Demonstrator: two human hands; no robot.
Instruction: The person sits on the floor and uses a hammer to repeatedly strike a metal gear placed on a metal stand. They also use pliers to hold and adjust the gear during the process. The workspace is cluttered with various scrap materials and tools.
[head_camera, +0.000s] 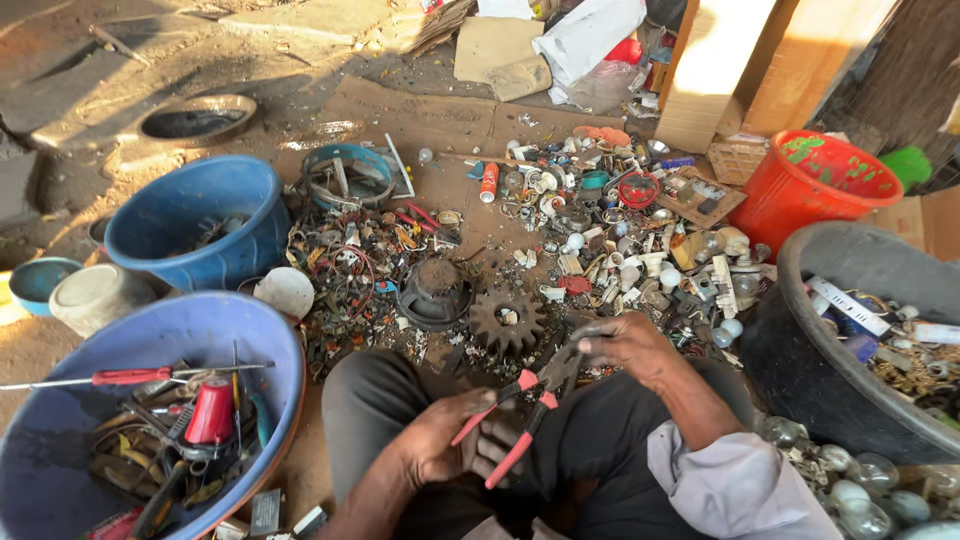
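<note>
My left hand (455, 440) grips the red handles of a pair of pliers (530, 400) above my lap. Its dark jaws point up and to the right, toward my right hand (625, 345). That hand is closed around a small dark piece at the jaws; I cannot tell what the piece is. Just beyond my knees lie a rusty gear wheel (507, 318) and a round black speaker part (435, 292), amid a spread of small scrap on the ground.
A blue basin (255, 340) at my left holds tools, a red-handled screwdriver among them. A second blue tub (200, 215) stands behind it. At my right are a black tub (800, 370) of scrap and an orange bucket (810, 185). Loose bulbs (850, 490) lie lower right.
</note>
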